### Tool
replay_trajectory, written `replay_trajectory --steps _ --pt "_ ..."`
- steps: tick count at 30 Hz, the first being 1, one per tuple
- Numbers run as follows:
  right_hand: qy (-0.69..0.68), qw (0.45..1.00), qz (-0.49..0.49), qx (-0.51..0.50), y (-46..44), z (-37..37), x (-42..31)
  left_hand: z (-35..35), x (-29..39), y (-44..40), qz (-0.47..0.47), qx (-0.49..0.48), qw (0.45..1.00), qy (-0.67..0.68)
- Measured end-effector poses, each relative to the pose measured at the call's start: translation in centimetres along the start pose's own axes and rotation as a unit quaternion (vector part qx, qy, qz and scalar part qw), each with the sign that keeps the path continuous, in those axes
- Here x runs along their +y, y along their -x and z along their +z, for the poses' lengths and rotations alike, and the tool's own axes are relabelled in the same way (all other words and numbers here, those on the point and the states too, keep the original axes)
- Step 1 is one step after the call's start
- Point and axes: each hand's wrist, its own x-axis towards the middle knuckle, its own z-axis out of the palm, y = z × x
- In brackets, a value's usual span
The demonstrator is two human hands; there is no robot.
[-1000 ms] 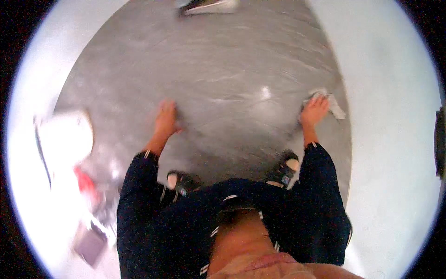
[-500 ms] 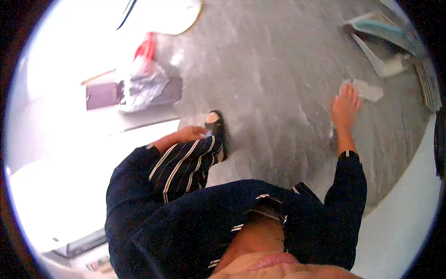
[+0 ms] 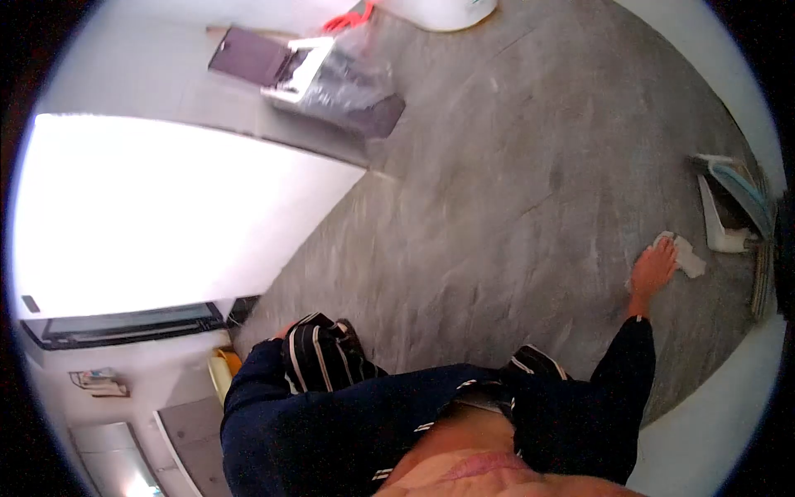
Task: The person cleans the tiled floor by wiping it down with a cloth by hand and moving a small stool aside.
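My right hand (image 3: 656,263) is down on the grey floor at the right, pressing a crumpled white cloth (image 3: 689,258) beneath its fingers. Part of the cloth sticks out beyond the fingertips. A small piece of my left hand (image 3: 286,330) shows beside my bent knee in striped trousers (image 3: 319,360). The knee and the dark sleeve hide its fingers, so I cannot tell what it touches.
A white and teal object (image 3: 729,236), partly folded, stands by the right wall. A dark open bin-like box (image 3: 248,56) with clear plastic lies at upper left, near something red (image 3: 348,18). A bright white panel (image 3: 182,207) stands at left.
The view has turned, so the box and white panel appear elsewhere. My right hand and the cloth are closer to the white and teal object. My left hand has become mostly hidden behind the knee.
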Motion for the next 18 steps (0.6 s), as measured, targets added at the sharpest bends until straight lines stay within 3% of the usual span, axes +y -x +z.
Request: replay_trajectory --steps 4,8,12,14,16,17,18 --pt "0.058 0.997 -0.044 0.024 2.6 5.3 -2.4 0.1 -11.8 -2.7 0.035 0.006 0.996 0.082" --pt "0.028 0.967 -0.222 0.123 3.1 10.5 -12.1 -0.8 -21.6 -2.5 0.031 0.078 0.969 0.232" --pt "-0.066 0.962 -0.255 0.075 6.5 4.4 -33.5 -1.0 -23.6 1.0 0.030 0.127 0.954 0.271" --pt "-0.125 0.948 -0.286 0.062 7.5 2.8 -44.1 0.8 -25.9 2.0 0.017 0.121 0.927 0.354" --pt "-0.196 0.923 -0.323 0.077 8.2 3.4 -52.9 2.6 -27.8 2.1 0.004 0.121 0.919 0.375" --pt "-0.233 0.906 -0.342 0.087 8.6 3.9 -56.9 2.8 -27.4 2.1 -0.013 0.117 0.888 0.445" --pt "-0.225 0.891 -0.377 0.112 9.9 3.6 -60.1 3.0 -27.5 2.0 -0.028 0.128 0.902 0.412"
